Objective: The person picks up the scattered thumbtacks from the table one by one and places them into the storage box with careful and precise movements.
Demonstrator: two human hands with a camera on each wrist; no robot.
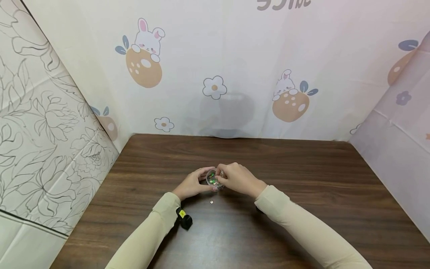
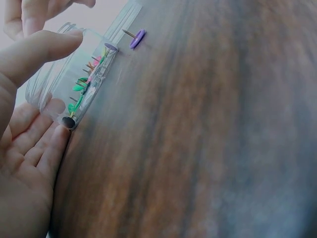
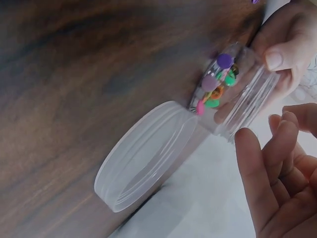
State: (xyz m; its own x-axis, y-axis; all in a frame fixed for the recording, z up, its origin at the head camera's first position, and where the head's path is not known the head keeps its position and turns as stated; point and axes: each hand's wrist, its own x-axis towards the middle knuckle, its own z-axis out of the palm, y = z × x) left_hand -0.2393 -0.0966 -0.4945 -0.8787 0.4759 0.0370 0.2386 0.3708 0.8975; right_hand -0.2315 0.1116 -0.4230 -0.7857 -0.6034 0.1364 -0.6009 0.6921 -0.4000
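A clear round jar (image 1: 211, 184) stands on the table with several thumbtacks (image 2: 81, 89) on its bottom, in green, pink, purple and other colours. My left hand (image 1: 192, 185) grips the jar from the left, thumb on the near side and fingers on the far side. Over the jar's mouth is my right hand (image 1: 240, 179), its fingertips loosely bent down at the rim and no tack showing between them. One purple thumbtack (image 2: 138, 38) lies point up on the table, just on the near side of the jar.
A translucent screw lid (image 3: 143, 156) lies close to the jar in the right wrist view; the right hand hides it in the head view. The dark wooden table (image 1: 302, 168) ends at patterned wall cloths. A black wrist device (image 1: 184, 218) sits by the left cuff.
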